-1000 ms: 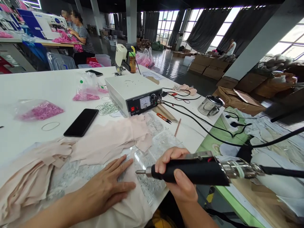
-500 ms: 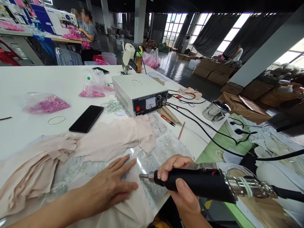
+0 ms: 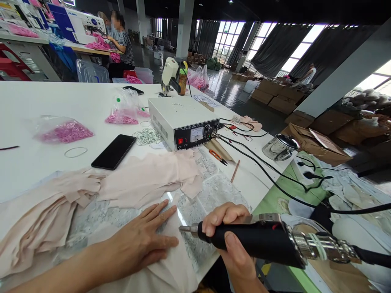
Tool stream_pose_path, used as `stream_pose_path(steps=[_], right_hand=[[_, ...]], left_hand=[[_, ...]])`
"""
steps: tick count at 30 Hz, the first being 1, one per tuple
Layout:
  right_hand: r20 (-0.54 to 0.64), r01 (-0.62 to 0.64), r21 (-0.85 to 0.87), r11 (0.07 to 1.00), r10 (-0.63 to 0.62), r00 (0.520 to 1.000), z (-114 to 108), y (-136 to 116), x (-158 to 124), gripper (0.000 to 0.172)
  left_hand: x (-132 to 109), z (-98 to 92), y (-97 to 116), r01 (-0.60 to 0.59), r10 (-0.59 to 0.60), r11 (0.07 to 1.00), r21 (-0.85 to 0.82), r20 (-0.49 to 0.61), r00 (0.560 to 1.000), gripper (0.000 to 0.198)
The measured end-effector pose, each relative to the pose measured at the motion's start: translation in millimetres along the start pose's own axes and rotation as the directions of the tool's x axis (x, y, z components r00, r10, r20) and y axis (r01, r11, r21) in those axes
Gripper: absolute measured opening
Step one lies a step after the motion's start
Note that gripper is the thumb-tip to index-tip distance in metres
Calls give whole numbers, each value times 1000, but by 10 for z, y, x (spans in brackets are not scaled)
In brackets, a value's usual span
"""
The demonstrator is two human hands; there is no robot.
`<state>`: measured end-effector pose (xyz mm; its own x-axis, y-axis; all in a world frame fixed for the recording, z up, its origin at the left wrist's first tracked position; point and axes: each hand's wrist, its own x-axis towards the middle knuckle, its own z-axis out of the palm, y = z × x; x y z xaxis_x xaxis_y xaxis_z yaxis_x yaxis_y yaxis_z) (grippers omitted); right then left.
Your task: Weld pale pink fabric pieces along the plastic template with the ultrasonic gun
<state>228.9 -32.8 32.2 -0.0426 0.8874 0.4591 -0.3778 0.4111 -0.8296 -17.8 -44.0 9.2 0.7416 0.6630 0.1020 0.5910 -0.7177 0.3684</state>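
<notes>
My left hand (image 3: pixel 146 236) lies flat with its fingers spread on a pale pink piece of fabric (image 3: pixel 174 260), pressing it to a grey marbled sheet (image 3: pixel 210 187). My right hand (image 3: pixel 232 232) is wrapped round a black ultrasonic handpiece (image 3: pixel 259 240), whose metal tip points left and sits at the fabric's edge, close to my left thumb. Whether the tip touches the fabric I cannot tell. Past my left hand lie more pink fabric pieces (image 3: pixel 149 175), and a layered stack of them (image 3: pixel 45 215) is at the left.
A white control box (image 3: pixel 183 122) stands mid-table, its black cable running right. Around it are a phone (image 3: pixel 114 151), elastic loops (image 3: pixel 148 136), bags of pink pieces (image 3: pixel 65 130), orange thread snips (image 3: pixel 218 156) and a metal mug (image 3: pixel 280 147). A person (image 3: pixel 122 44) sits at a sewing machine (image 3: pixel 79 24).
The view has shifted slightly, moving the background a little to the right. Both hands keep their places, and the handpiece tip stays at the fabric's edge.
</notes>
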Motion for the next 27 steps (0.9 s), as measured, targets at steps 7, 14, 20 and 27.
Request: stream_pose_path(steps=[7, 14, 20, 27], right_hand=[[-39, 48, -15, 999, -49, 998, 33, 9, 62, 12], [-30, 72, -7, 997, -73, 997, 73, 81, 106, 10], [-28, 47, -33, 998, -48, 998, 58, 69, 109, 11], [-105, 76, 16, 997, -74, 992, 67, 106, 182, 12]], left_hand=[[20, -34, 34, 8, -8, 1000, 2, 24, 1000, 39], [17, -48, 50, 35, -34, 999, -16, 26, 999, 40], [24, -46, 86, 52, -52, 999, -9, 22, 998, 40], [31, -34, 101, 67, -66, 997, -37, 17, 998, 39]])
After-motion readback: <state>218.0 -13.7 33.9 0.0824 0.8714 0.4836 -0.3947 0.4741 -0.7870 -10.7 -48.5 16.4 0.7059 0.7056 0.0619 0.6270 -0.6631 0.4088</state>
